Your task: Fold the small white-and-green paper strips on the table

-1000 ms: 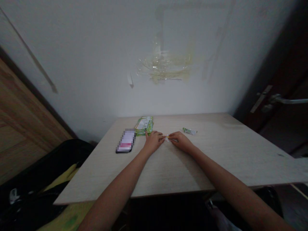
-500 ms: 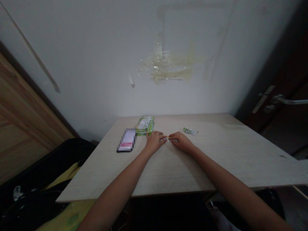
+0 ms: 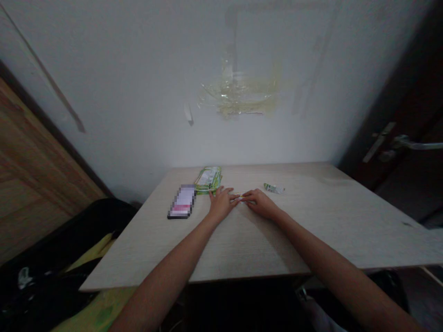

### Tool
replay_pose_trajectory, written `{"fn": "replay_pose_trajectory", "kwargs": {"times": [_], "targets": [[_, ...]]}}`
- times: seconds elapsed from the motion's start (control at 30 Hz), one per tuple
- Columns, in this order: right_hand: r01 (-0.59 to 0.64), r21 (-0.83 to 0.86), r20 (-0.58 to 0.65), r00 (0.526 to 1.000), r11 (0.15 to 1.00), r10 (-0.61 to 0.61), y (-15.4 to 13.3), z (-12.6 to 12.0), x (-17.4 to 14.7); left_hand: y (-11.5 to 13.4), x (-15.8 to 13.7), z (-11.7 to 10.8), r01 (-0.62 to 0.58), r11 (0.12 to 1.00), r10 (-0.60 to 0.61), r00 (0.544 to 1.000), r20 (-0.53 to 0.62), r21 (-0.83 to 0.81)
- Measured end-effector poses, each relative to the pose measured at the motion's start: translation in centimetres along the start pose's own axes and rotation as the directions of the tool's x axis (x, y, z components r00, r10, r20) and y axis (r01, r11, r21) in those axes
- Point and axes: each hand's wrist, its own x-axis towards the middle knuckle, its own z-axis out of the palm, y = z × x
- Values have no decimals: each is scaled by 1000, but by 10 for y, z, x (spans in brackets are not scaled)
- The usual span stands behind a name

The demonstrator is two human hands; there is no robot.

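Note:
Both hands meet over a small, flat strip of printed paper or packet [image 3: 241,197], white with yellow and pink, on the table. My left hand [image 3: 221,201] pinches its left end between thumb and forefinger; the other fingers are spread, close to the stack. Fingers of my right hand [image 3: 259,203] are closed on the right end. Much of the strip is covered by my fingertips, so its full shape is hidden. Just beyond my left hand lies a stack of green-and-white printed packets [image 3: 208,179]. A narrow folded green-and-white piece [image 3: 274,188] rests past my right hand.
Left of the stack a phone [image 3: 182,202] with a lit, blurred screen lies on the pale wooden table [image 3: 311,235]. The table's back edge meets a wall [image 3: 138,92] with old tape on it. A door handle [image 3: 415,144] is at the far right.
Both hands stay in nearly the same place on the strip. My left fingers have shifted slightly, and more of the strip's yellow and pink print shows.

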Motion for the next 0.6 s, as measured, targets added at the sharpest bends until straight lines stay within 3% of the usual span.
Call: {"fn": "replay_pose_trajectory", "kwargs": {"times": [0.33, 0.6], "targets": [[-14, -15, -10, 1000, 1000, 14, 1, 2, -1, 0, 0, -8, 45, 999, -44, 996, 83, -5], [-28, -16, -6, 1000, 999, 28, 4, 3, -2, 4, -1, -8, 67, 998, -68, 997, 41, 22]]}}
